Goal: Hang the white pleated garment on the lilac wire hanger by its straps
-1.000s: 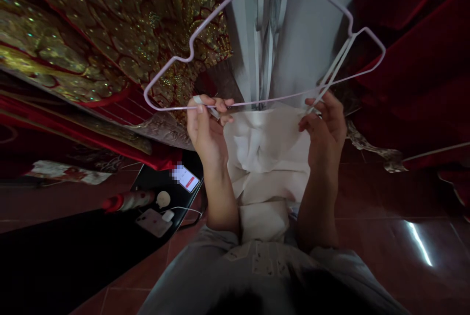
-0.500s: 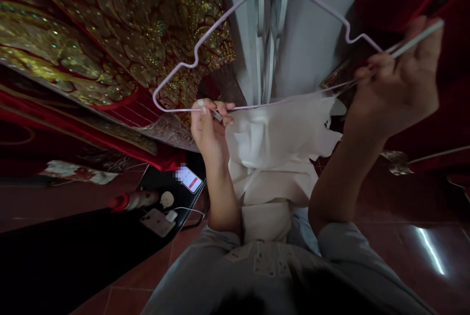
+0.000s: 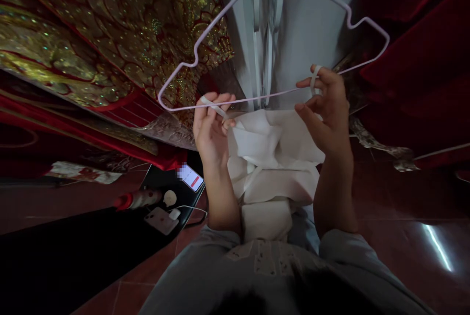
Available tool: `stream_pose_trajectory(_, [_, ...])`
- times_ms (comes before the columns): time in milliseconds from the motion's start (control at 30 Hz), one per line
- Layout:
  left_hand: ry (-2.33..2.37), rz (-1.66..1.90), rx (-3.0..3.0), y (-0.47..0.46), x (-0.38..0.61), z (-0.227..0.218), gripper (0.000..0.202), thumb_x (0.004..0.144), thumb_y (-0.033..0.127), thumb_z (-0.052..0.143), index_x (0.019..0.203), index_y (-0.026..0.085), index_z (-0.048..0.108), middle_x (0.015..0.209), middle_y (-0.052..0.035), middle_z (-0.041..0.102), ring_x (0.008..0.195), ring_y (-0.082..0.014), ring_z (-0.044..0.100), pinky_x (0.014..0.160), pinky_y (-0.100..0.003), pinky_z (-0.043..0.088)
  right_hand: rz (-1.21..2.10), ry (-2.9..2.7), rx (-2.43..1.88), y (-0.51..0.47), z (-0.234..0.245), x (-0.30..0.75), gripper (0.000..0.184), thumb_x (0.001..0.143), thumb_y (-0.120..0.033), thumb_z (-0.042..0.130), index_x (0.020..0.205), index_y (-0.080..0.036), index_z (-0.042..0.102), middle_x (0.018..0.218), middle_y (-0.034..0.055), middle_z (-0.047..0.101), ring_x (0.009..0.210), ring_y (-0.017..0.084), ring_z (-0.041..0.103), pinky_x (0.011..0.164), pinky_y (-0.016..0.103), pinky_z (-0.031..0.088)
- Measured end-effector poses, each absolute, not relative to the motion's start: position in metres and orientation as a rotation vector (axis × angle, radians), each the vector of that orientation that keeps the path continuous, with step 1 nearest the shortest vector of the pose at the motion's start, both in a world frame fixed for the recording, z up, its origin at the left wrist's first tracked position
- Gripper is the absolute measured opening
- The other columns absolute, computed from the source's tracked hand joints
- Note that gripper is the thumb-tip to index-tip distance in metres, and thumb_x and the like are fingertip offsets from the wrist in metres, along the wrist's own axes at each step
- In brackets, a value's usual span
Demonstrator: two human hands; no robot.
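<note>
A pale pink clothes hanger (image 3: 205, 36) hangs in front of me, its lower bar crossing both hands. My left hand (image 3: 213, 131) is at the bar's left part, with a white strap (image 3: 216, 108) across its bent fingers. My right hand (image 3: 326, 114) is curled near the bar's right part, and another white strap (image 3: 315, 80) loops over its fingers. Below the bar, between my forearms, hangs creased white cloth (image 3: 282, 134). Where the straps join the cloth is partly hidden by my hands.
Gold sequined red garments (image 3: 176, 21) hang at the left, and dark red cloth (image 3: 422, 75) at the right. A black table (image 3: 147, 183) at the lower left bears a lit phone (image 3: 192, 178), a second phone (image 3: 161, 220) and a red-capped bottle (image 3: 143, 198).
My right hand has moved inward and left from beyond the hanger's right end, and its strap is no longer pulled out taut. The hanger's right corner now shows. My left hand stays nearly in place.
</note>
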State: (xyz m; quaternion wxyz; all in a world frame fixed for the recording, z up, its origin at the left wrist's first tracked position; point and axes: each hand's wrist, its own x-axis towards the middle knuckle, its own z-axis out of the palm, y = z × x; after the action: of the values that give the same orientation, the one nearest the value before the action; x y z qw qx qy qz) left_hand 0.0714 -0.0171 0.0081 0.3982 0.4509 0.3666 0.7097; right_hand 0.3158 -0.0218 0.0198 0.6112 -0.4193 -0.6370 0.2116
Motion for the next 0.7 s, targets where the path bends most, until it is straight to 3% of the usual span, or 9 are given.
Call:
stream_pose_trajectory(100, [0.971, 1.935, 1.17, -0.006, 0.044, -0.008, 0.037, 0.103, 0.048, 0.079, 0.137, 0.035, 0.074, 0.148, -0.0073, 0.075, 0.131, -0.029, 0.075, 0.071, -0.03, 0.059, 0.461, -1.426, -0.992, -0.019, 0.015, 0.318, 0.059, 0.094, -0.068, 0.078, 0.142, -0.038, 0.062, 0.137, 0.008, 0.069, 0.129, 0.031, 0.071, 0.067, 0.035, 0.062])
stream_pose_trajectory(200, [1.024, 2.298, 1.079, 0.004, 0.013, -0.017, 0.021, 0.109, 0.025, 0.073, 0.121, 0.037, 0.083, 0.121, 0.0036, 0.085, 0.107, -0.0174, 0.078, 0.066, -0.027, 0.051, 0.43, -1.409, -1.012, -0.017, 0.01, 0.317, 0.055, 0.096, -0.067, 0.075, 0.14, -0.037, 0.062, 0.133, 0.0075, 0.07, 0.122, 0.029, 0.073, 0.061, 0.034, 0.058])
stream_pose_trajectory(300, [0.963, 2.485, 1.009, 0.006, -0.005, -0.006, 0.013, 0.109, 0.028, 0.076, 0.11, 0.035, 0.087, 0.109, 0.0069, 0.086, 0.095, -0.0137, 0.078, 0.069, -0.026, 0.053, 0.418, -1.422, -0.981, -0.017, 0.008, 0.313, 0.052, 0.097, -0.063, 0.074, 0.141, -0.037, 0.062, 0.134, 0.0075, 0.069, 0.121, 0.027, 0.072, 0.05, 0.03, 0.042])
stream_pose_trajectory(367, [0.956, 2.429, 1.112, 0.005, -0.007, 0.01, 0.011, 0.109, 0.034, 0.078, 0.113, 0.03, 0.088, 0.109, 0.0043, 0.086, 0.096, -0.0144, 0.078, 0.072, -0.026, 0.057, 0.427, -1.423, -0.937, -0.017, 0.008, 0.31, 0.049, 0.098, -0.059, 0.075, 0.14, -0.037, 0.063, 0.133, 0.0079, 0.069, 0.119, 0.026, 0.072, 0.048, 0.031, 0.035])
stream_pose_trajectory(467, [0.991, 2.171, 1.396, 0.006, -0.002, 0.042, 0.014, 0.105, 0.029, 0.085, 0.117, 0.022, 0.088, 0.103, 0.0002, 0.086, 0.09, -0.016, 0.078, 0.077, -0.028, 0.061, 0.423, -1.418, -0.923, -0.018, 0.005, 0.308, 0.044, 0.099, -0.055, 0.075, 0.139, -0.037, 0.064, 0.129, 0.0083, 0.07, 0.113, 0.026, 0.071, 0.049, 0.032, 0.038])
stream_pose_trajectory(567, [1.012, 1.899, 1.707, 0.013, 0.006, 0.075, 0.004, 0.098, 0.015, 0.089, 0.098, 0.018, 0.087, 0.088, 0.0023, 0.082, 0.079, -0.0141, 0.073, 0.075, -0.026, 0.06, 0.379, -1.406, -0.98, -0.02, 0.0, 0.309, 0.046, 0.1, -0.063, 0.07, 0.139, -0.041, 0.062, 0.13, 0.0084, 0.07, 0.114, 0.029, 0.07, 0.053, 0.034, 0.045])
stream_pose_trajectory(700, [1.14, 1.667, 1.948, 0.023, 0.014, 0.108, 0.028, 0.091, -0.012, 0.08, 0.079, 0.013, 0.078, 0.07, 0.0061, 0.067, 0.065, -0.0074, 0.055, 0.061, -0.019, 0.043, 0.344, -1.378, -0.996, -0.019, -0.008, 0.309, 0.047, 0.1, -0.063, 0.068, 0.142, -0.043, 0.061, 0.142, 0.0074, 0.068, 0.119, 0.028, 0.07, 0.055, 0.033, 0.051])
